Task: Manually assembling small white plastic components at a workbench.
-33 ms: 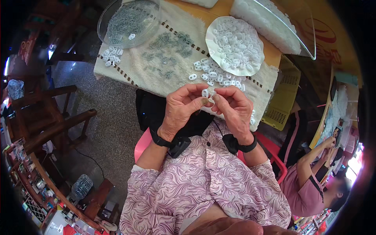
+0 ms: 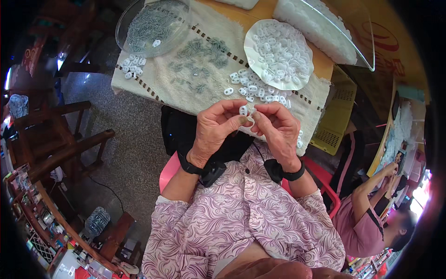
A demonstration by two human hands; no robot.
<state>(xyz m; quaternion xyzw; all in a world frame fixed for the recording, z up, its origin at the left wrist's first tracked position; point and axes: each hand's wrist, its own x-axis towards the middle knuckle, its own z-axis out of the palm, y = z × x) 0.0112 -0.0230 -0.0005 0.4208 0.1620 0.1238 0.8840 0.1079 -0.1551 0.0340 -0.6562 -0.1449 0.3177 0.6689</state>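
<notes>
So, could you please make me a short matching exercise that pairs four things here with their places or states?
1. round clear bowl
2. white scalloped dish
3. yellow perforated plastic crate
4. left hand

A. right of the cloth-covered table
B. pinching an oval white two-holed piece
C. heaped with small white pieces
D. holding mostly slender grey pieces

Pairs: 1-D, 2-C, 3-A, 4-B

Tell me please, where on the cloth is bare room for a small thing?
Cloth is bare between the left white cluster and the grey parts, and narrowly between the right hand and the cloth's right edge. Loose white pieces crowd beside the heaped plate.
</notes>
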